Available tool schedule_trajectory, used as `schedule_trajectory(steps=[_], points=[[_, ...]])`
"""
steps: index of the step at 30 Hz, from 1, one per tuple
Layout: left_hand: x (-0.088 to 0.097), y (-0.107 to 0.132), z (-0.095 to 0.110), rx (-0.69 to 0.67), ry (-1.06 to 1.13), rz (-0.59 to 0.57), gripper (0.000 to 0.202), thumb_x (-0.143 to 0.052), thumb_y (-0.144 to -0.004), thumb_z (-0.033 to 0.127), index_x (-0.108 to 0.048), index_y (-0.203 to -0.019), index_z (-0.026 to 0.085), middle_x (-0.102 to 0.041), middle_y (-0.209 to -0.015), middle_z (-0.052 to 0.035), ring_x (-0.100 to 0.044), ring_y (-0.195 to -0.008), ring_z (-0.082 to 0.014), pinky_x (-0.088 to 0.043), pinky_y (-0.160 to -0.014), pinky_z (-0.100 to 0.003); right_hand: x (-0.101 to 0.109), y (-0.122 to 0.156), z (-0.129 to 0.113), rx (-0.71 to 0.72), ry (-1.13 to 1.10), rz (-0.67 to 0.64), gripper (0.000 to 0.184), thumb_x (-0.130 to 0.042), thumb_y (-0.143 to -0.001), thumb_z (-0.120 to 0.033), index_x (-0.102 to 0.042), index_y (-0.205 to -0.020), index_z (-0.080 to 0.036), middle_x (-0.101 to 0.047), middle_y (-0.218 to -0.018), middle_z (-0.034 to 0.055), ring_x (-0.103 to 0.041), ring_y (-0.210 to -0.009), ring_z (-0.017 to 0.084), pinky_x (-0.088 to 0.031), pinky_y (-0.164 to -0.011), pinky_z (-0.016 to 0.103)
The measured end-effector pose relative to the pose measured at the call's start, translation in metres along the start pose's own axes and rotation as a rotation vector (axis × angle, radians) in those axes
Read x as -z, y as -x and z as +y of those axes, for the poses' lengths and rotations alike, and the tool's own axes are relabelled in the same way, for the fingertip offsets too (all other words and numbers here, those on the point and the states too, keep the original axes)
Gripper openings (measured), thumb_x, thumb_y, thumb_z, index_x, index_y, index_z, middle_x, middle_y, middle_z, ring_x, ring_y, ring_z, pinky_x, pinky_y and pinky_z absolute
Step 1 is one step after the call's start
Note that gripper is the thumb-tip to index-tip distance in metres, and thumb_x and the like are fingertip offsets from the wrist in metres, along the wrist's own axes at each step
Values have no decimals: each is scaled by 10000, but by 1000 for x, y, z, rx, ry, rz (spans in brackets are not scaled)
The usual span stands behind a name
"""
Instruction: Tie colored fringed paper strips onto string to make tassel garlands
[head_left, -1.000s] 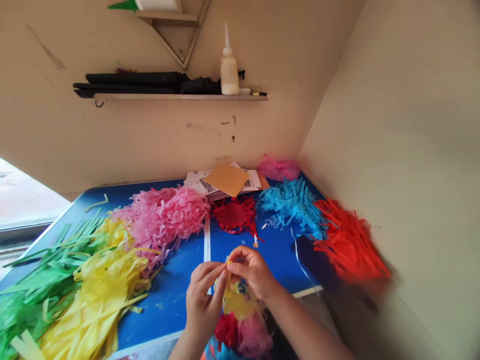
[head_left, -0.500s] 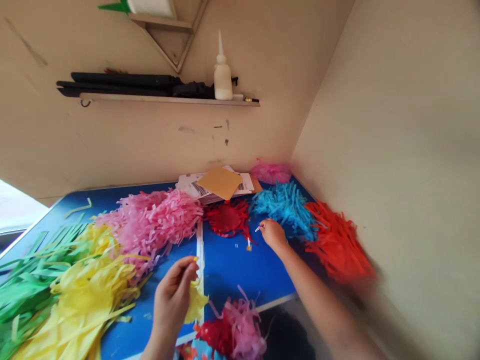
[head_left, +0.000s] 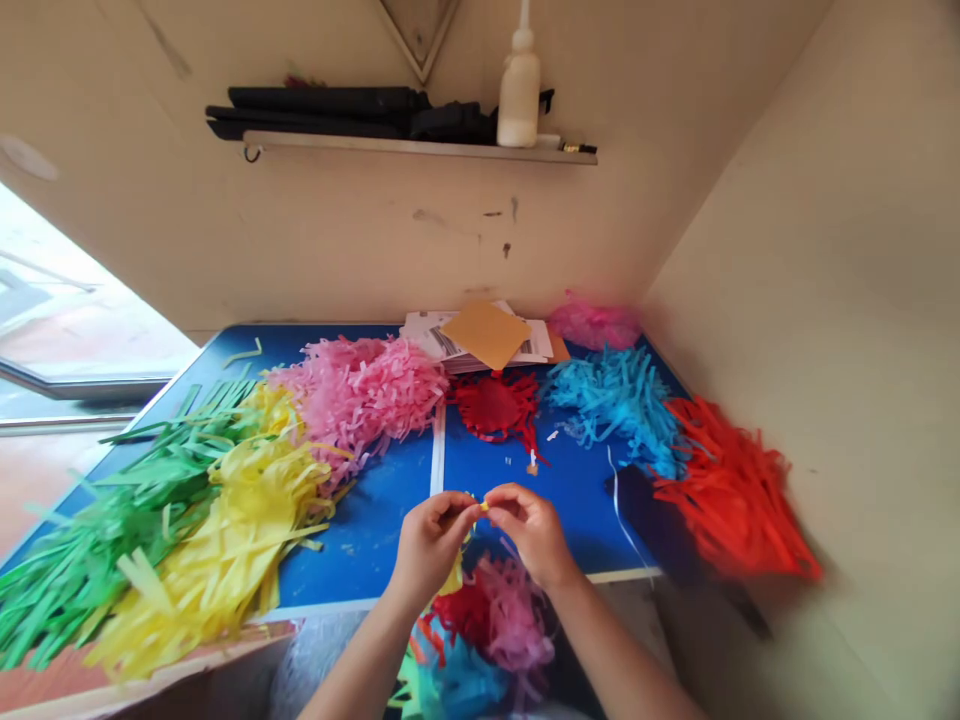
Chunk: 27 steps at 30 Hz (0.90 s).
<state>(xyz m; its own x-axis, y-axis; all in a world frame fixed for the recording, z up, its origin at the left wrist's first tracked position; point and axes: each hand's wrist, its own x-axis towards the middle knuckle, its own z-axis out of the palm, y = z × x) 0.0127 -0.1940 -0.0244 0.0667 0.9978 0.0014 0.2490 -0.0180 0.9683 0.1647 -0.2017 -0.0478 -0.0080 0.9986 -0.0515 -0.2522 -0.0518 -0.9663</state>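
Observation:
My left hand (head_left: 435, 545) and my right hand (head_left: 534, 535) meet above the table's front edge, fingertips pinched together. Between them is a small yellow end (head_left: 484, 506) of what looks like a tissue paper strip. More yellow tissue paper (head_left: 453, 578) hangs beneath, partly covered by my left hand. Lower down, close to my body, is a fringed bundle with red tissue paper (head_left: 461, 612), pink tissue paper (head_left: 517, 625) and blue tissue paper (head_left: 461, 680). A small white scrap (head_left: 553, 435) lies on the blue table (head_left: 390, 490) beyond my right hand.
Green (head_left: 161, 500), yellow (head_left: 255, 490), pink (head_left: 367, 390), blue (head_left: 615, 400) and red-orange (head_left: 739, 490) fringed paper piles ring the table. A dark red fringed piece (head_left: 495, 408) sits before stacked cards (head_left: 431, 335). A glue bottle (head_left: 519, 95) stands on the wall shelf (head_left: 420, 147).
My right hand has come back from the far side of the table to my left hand, leaving a white scrap there. Both hands now pinch the yellow end. The view has shifted left and down.

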Motion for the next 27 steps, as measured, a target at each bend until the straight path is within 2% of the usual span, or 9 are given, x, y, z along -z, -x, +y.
schedule_trajectory(steps=[3,6,9,13,17,19,22,24,27], points=[[2,2,-2,-16,-9,12,240,-658,-783,398,-701,-761,163,-702,-682,-37,-623,-601,-147,-476,-549,-209,1,0,-2,-46,-106,52,295,-799,-673,-321,-678,-919,-211,-688,-798,9,-661,-762,169,-538,-726,284],[4,4,-3,-74,-72,4,206,-645,-807,367,-707,-780,172,-709,-714,-41,-635,-639,-150,-484,-586,-213,3,0,-4,-26,-76,39,292,-789,-680,-306,-665,-922,-200,-685,-807,16,-654,-763,161,-530,-731,278],[5,3,-1,-163,-179,-14,168,-624,-830,318,-710,-774,185,-702,-711,-34,-632,-645,-140,-470,-602,-207,4,2,-4,27,60,31,236,-739,-724,-273,-660,-935,-205,-686,-814,14,-649,-769,160,-523,-756,289],[7,3,7,-248,-270,-109,165,-611,-853,305,-725,-786,205,-694,-726,-31,-623,-646,-132,-448,-603,-205,6,5,-10,140,320,13,160,-684,-774,-240,-682,-932,-219,-692,-839,20,-636,-814,166,-499,-809,298],[4,7,10,-129,-103,-123,159,-671,-813,337,-719,-785,188,-713,-747,-44,-637,-677,-145,-464,-641,-222,7,7,-14,30,102,-72,215,-738,-735,-285,-663,-927,-225,-676,-822,5,-639,-771,155,-524,-742,265],[2,11,9,-13,85,-159,242,-726,-759,403,-710,-801,166,-709,-719,-45,-622,-633,-139,-463,-604,-220,9,10,-12,-59,7,-91,254,-783,-704,-300,-655,-910,-225,-672,-814,-5,-643,-754,146,-531,-711,239],[2,14,8,107,276,-251,414,-774,-676,508,-712,-851,139,-693,-676,-40,-590,-570,-126,-452,-559,-218,15,14,-3,-122,37,-73,280,-825,-666,-325,-665,-867,-214,-685,-795,5,-658,-735,154,-542,-681,229],[6,13,7,92,224,-250,443,-781,-657,532,-728,-855,140,-699,-689,-45,-593,-582,-128,-446,-558,-219,19,13,2,-111,120,-46,299,-832,-648,-363,-682,-850,-202,-705,-786,28,-678,-734,185,-560,-683,259],[14,13,7,-59,-17,-177,318,-741,-735,478,-744,-811,169,-718,-739,-49,-621,-651,-144,-453,-599,-229,23,12,1,-26,291,-20,285,-797,-676,-419,-708,-827,-194,-732,-808,65,-698,-764,229,-576,-733,319]])
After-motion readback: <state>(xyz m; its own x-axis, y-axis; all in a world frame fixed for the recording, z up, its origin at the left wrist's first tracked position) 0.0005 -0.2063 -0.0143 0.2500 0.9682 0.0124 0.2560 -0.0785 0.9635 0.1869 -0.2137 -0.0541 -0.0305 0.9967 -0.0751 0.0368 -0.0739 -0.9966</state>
